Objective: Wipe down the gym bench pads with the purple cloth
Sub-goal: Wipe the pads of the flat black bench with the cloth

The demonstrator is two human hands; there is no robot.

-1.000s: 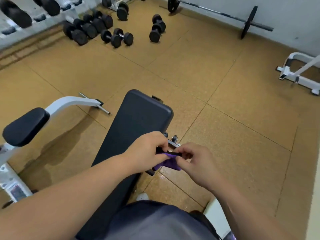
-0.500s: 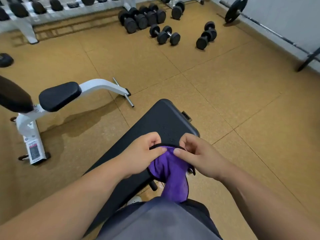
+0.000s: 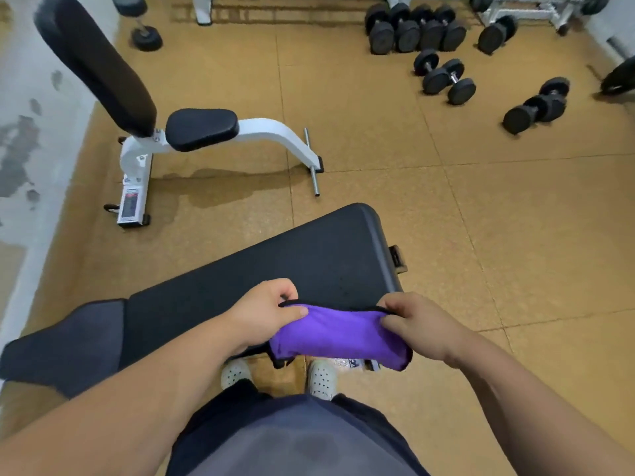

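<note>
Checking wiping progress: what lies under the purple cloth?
Below the purple cloth, white shoes and floor show. It overlaps the bench pad edge; that covered part is hidden.

Left grip [image 3: 264, 312] and right grip [image 3: 417, 324] both pinch the purple cloth [image 3: 336, 334].

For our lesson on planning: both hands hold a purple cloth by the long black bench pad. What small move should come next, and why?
Probably lay the purple fabric cloth flat on the long black bench pad. The left hand and right hand pinch its top edge, spread wide; it hangs at the pad's near side, not yet on it.
</note>
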